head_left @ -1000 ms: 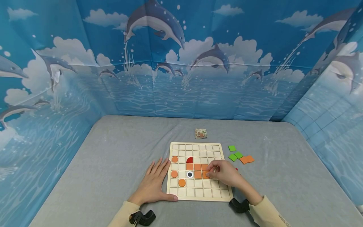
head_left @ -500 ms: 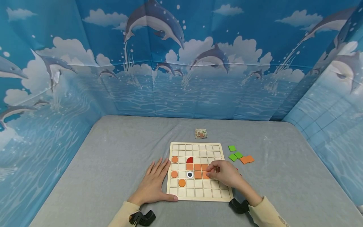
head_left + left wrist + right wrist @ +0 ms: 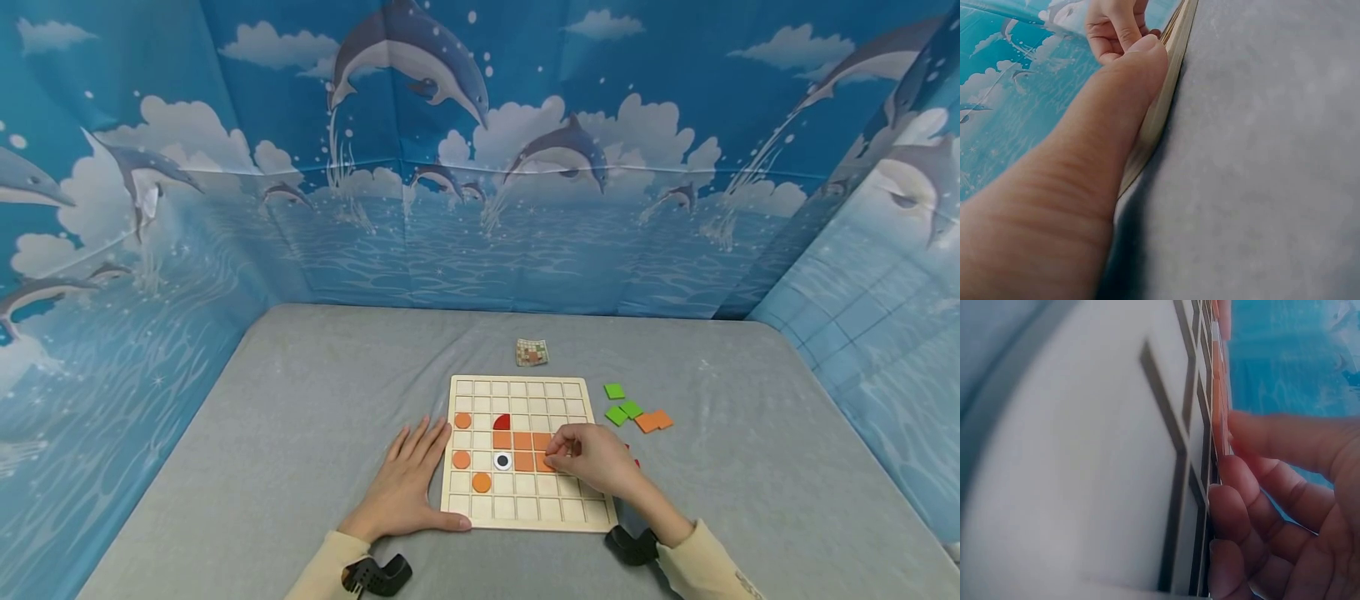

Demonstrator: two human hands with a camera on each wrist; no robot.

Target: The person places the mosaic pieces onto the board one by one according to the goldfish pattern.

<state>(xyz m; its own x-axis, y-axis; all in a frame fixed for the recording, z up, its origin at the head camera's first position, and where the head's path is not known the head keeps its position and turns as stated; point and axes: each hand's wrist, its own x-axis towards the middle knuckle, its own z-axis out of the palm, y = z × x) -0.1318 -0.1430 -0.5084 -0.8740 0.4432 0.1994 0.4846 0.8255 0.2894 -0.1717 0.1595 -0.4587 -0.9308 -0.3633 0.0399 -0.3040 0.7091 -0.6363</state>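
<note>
A pale wooden grid board (image 3: 525, 508) lies on the grey cloth. My left hand (image 3: 408, 479) is spread flat at its left side, fingertips by the left edge and thumb at the near left corner. Over the middle right squares, the thumb and forefinger of my right hand (image 3: 596, 454) pinch an orange tile (image 3: 547, 463) at the right end of the lower orange row. In the right wrist view the other fingers curl against the board. Orange square tiles (image 3: 522, 441), orange discs (image 3: 482, 482), a red quarter-round piece (image 3: 502, 422) and a white disc with a black centre (image 3: 502, 460) occupy other squares.
Right of the board lie green square tiles (image 3: 615, 392) and overlapping orange tiles (image 3: 654, 421). A bit of red (image 3: 637, 463) shows beside my right wrist. A small patterned card (image 3: 532, 352) lies beyond the board. Dolphin-print curtains (image 3: 480, 250) surround the table.
Both hands keep almost the same place. A little more red shows beside my right wrist.
</note>
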